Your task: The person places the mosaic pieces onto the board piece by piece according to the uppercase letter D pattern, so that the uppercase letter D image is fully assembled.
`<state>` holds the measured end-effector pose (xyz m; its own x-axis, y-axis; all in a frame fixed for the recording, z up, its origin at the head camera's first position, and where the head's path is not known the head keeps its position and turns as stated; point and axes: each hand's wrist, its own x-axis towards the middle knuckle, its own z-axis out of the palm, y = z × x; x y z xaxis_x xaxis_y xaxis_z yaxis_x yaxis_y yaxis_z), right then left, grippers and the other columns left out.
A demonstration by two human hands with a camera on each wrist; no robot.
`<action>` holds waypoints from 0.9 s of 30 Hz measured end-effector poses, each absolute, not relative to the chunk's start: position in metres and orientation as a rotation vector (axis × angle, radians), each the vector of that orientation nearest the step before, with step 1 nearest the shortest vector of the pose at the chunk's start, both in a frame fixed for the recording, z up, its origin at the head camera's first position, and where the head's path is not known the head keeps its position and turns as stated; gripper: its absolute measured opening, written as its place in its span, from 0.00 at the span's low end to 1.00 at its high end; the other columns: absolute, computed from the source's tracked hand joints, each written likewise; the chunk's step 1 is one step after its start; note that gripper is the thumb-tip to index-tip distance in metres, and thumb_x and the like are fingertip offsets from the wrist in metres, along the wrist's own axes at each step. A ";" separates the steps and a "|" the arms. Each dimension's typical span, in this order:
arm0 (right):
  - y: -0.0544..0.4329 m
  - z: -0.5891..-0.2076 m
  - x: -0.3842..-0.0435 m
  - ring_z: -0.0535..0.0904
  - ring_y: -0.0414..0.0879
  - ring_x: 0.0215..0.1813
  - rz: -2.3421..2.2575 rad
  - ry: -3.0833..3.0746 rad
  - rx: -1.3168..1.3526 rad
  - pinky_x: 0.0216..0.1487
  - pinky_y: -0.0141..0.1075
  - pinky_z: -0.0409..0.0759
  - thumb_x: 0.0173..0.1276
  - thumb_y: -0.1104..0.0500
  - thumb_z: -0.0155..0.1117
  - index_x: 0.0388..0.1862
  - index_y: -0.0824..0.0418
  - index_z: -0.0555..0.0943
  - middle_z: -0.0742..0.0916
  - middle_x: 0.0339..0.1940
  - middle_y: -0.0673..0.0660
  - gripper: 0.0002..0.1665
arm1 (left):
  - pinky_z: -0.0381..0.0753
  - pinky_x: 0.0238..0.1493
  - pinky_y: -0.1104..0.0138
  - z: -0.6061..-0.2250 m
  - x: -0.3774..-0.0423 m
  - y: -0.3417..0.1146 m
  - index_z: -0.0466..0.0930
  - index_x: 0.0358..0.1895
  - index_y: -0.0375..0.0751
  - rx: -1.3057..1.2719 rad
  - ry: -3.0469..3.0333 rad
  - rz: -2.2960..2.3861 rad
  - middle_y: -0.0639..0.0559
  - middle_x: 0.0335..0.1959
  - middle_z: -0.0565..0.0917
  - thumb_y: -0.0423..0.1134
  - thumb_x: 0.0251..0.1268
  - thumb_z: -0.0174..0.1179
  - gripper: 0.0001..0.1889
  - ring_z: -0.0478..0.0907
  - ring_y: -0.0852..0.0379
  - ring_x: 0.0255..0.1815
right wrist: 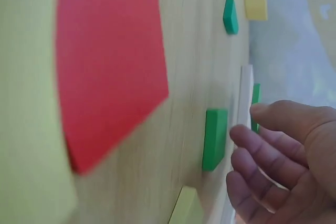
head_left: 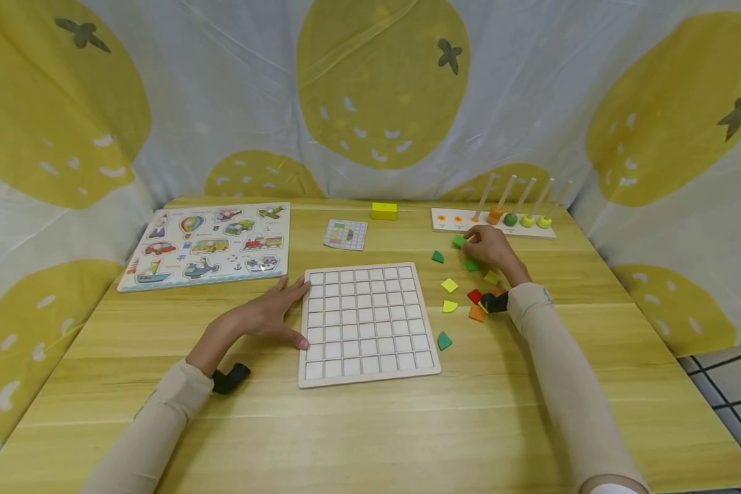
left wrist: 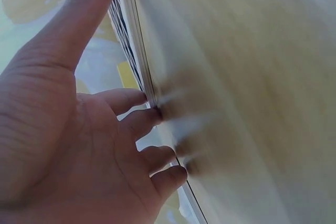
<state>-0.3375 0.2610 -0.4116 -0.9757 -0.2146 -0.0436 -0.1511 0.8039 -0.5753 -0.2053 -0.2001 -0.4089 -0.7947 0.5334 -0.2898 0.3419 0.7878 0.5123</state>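
Observation:
My left hand (head_left: 268,312) lies at the left edge of a white grid board (head_left: 367,319), its spread thumb and fingers touching the rim. In the left wrist view, the fingertips of the left hand (left wrist: 121,145) meet the tabletop beside the board's edge. Over the right part of the table, my right hand (head_left: 490,247) pinches a green block (head_left: 459,241) between thumb and forefinger. The right wrist view shows that green block (right wrist: 256,95) partly hidden behind the thumb. Another green block (head_left: 472,265) lies on the table just below the right hand.
Loose flat pieces lie right of the board, including a red piece (head_left: 474,296), a yellow piece (head_left: 449,285) and an orange piece (head_left: 477,313). Behind stand a peg stand (head_left: 537,232), a yellow box (head_left: 383,211), a pattern card (head_left: 346,234) and a vehicle puzzle (head_left: 210,278).

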 end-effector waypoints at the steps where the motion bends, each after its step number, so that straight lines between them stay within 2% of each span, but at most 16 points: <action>1: 0.259 -0.411 -0.337 0.80 0.57 0.42 -0.922 2.884 -0.307 0.41 0.44 0.78 0.69 0.60 0.58 0.57 0.69 0.77 0.83 0.45 0.68 0.20 | 0.41 0.68 0.35 -0.409 -0.206 -0.200 0.43 0.77 0.36 0.661 2.553 0.621 0.37 0.78 0.40 0.63 0.43 0.71 0.63 0.28 0.31 0.75; 10: 0.229 -0.405 -0.327 0.83 0.59 0.43 -0.997 2.907 -0.503 0.44 0.49 0.80 0.70 0.62 0.58 0.56 0.69 0.78 0.86 0.43 0.69 0.18 | 0.40 0.68 0.35 -0.407 -0.206 -0.199 0.43 0.76 0.35 0.675 2.563 0.631 0.37 0.77 0.40 0.62 0.44 0.71 0.63 0.28 0.31 0.75; 27: 0.126 -0.396 -0.302 0.82 0.49 0.40 -1.202 2.611 -0.715 0.42 0.38 0.79 0.68 0.63 0.62 0.54 0.63 0.78 0.85 0.39 0.59 0.16 | 0.39 0.68 0.34 -0.407 -0.205 -0.198 0.43 0.77 0.37 0.656 2.549 0.647 0.38 0.78 0.39 0.62 0.44 0.72 0.63 0.28 0.31 0.75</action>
<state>-0.3019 0.1263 -0.3965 -0.8685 -0.4944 0.0368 -0.3494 0.5577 -0.7530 -0.2052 -0.1983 -0.4073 -0.7965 0.5345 -0.2827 0.3349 0.7793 0.5297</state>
